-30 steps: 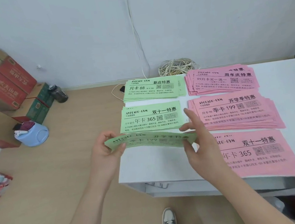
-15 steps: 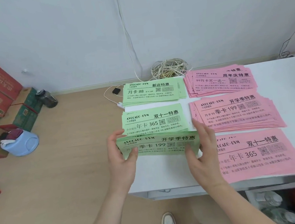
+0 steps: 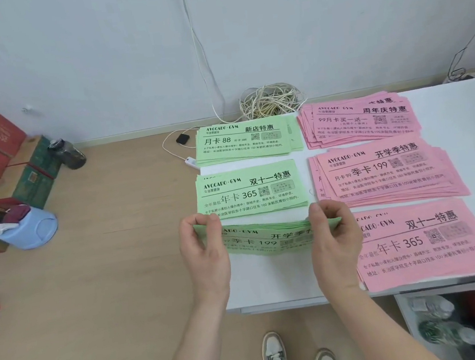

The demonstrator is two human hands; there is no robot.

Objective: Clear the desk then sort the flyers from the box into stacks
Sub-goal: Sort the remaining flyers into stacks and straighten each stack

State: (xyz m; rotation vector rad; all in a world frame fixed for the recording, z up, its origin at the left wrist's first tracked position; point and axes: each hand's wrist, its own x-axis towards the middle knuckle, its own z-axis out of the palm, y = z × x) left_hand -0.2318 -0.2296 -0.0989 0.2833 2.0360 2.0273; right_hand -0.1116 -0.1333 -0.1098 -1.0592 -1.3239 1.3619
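Left hand (image 3: 205,252) and right hand (image 3: 334,238) each pinch an end of the green paper flyer bundle (image 3: 267,239) over the white tabletop (image 3: 272,280)

The green flyer bundle (image 3: 267,239) came down from in front of the green 365 stack (image 3: 251,191) to the bare strip of desk (image 3: 273,283) just below it, in the middle of the frame. The left hand (image 3: 206,252) and right hand (image 3: 334,236) shifted from its side edges to pinch its top corners. Its printed face, edge-on and then square to the camera, slanted back.
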